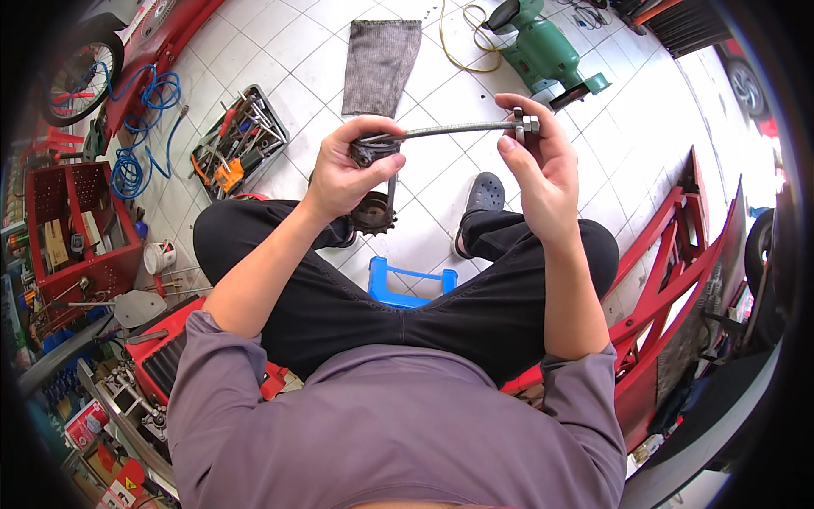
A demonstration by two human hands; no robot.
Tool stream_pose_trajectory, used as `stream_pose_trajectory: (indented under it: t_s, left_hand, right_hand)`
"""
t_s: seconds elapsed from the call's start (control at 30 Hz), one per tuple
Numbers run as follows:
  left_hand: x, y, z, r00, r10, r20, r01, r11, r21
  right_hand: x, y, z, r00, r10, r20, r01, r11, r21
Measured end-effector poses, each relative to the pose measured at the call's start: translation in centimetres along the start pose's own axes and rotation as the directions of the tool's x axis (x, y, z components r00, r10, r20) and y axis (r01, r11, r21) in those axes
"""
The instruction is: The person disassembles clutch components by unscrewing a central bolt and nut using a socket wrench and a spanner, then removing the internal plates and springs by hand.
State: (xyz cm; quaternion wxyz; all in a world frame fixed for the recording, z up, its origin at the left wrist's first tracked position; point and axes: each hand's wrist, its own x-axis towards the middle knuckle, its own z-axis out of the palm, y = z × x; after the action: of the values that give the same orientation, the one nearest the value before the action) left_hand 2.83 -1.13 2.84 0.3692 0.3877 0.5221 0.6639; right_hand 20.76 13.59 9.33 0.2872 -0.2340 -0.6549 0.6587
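Observation:
Raised in front of me, a long thin metal rod (462,130) runs between my hands. My left hand (354,165) is closed round a dark, greasy metal part (371,151) at the rod's left end; the fingers hide some of it. Below that hand hangs a dark toothed sprocket (373,214), beside a short metal bar (391,188). Nuts (530,125) and a flat metal piece (518,125) sit at the rod's right end. My right hand (547,165) holds that end between thumb and curled fingers.
On the tiled floor lie a grey cloth (381,64), a green bench grinder (547,53) and a tray of tools (242,144). A blue plastic stool (413,288) shows between my legs. Red metal frames (670,263) stand right; a red toolbox (80,229) and blue hose (136,161) are left.

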Motion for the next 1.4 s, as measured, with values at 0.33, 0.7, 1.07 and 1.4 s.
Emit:
stream_pose_trajectory:
  t_s: [0.33, 0.7, 1.07, 1.4]
  left_hand:
    - [0.0, 0.5, 0.5, 0.989, 0.149, -0.017, -0.144, 0.976, 0.165]
    - [0.2, 0.8, 0.3, 0.955, 0.294, -0.024, -0.263, 0.886, 0.382]
    - [0.3, 1.1, 0.2, 0.952, 0.304, 0.040, -0.295, 0.874, 0.387]
    - [-0.8, 1.5, 0.6, 0.995, -0.060, 0.076, 0.051, 0.992, 0.117]
  right_hand:
    - [-0.1, 0.1, -0.5, 0.992, 0.113, 0.055, -0.121, 0.975, 0.188]
    - [0.0, 0.5, -0.5, 0.990, 0.140, -0.003, -0.138, 0.978, 0.155]
    - [0.1, 0.6, -0.2, 0.995, 0.060, -0.077, -0.061, 0.998, -0.003]
    - [-0.4, 1.4, 0.1, 0.963, -0.226, -0.148, 0.176, 0.941, -0.289]
